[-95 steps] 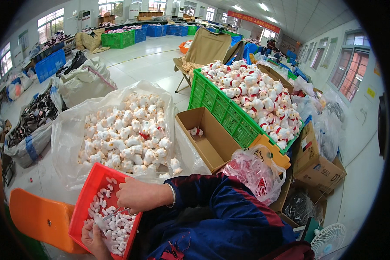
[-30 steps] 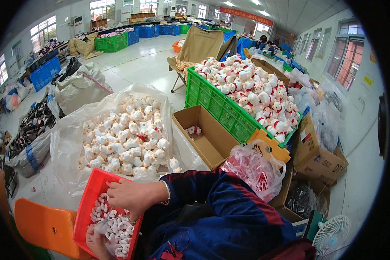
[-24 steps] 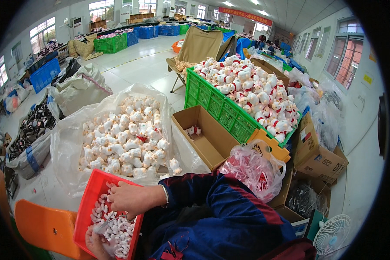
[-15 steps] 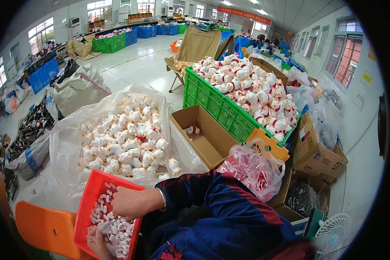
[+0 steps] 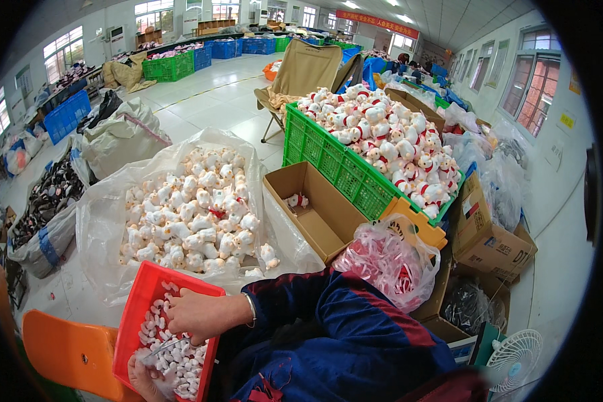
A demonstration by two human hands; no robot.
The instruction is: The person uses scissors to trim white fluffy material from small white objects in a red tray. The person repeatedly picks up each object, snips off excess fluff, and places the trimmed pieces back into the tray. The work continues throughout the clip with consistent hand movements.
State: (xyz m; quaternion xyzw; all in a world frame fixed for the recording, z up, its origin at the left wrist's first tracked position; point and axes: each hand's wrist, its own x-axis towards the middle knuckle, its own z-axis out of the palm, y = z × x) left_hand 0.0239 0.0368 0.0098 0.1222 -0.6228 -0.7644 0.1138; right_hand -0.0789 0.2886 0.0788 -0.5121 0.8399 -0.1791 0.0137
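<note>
Our right hand (image 5: 197, 315) reaches across into a red tray (image 5: 141, 301) of small white pieces (image 5: 174, 355), fingers curled loosely on them; we cannot tell what it grips. Our left hand (image 5: 144, 375), below, holds a clear bag (image 5: 164, 350) of pieces. Beyond both hands lies a plastic sack of white plush toys (image 5: 194, 214).

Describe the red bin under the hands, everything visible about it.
The red bin is a rectangular, open-topped plastic tray with thin upright walls, lying tilted in the picture beside an orange seat. It is partly filled with small white pieces. The right hand rests inside over the pieces; the left hand grips its near end from below. Its far edge meets the clear bag of white plush toys.
</note>
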